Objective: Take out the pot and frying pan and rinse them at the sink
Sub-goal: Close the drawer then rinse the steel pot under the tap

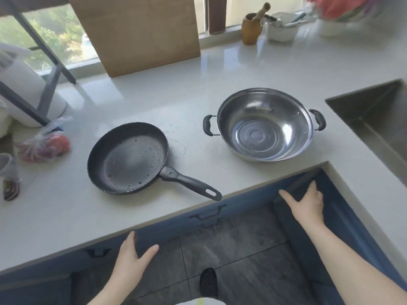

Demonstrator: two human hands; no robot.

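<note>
A black frying pan (128, 157) lies on the white counter (187, 93), wet with droplets, its handle pointing right toward the counter's front edge. To its right stands a steel pot (265, 124) with two black side handles, wet inside. The sink (374, 115) is sunk into the counter at the far right. My left hand (132, 260) is open, fingers spread against the blue cabinet front below the counter edge. My right hand (308, 205) rests on the top edge of a blue cabinet door (293, 214) in the corner, fingers curled over it.
A brown board (141, 34) leans at the window. A wooden mortar with pestle (252, 27) and white bowls (282, 27) stand at the back right. A plastic bag of red produce (44, 144) and a white appliance (24, 89) sit left. Dark floor tiles (231, 249) below.
</note>
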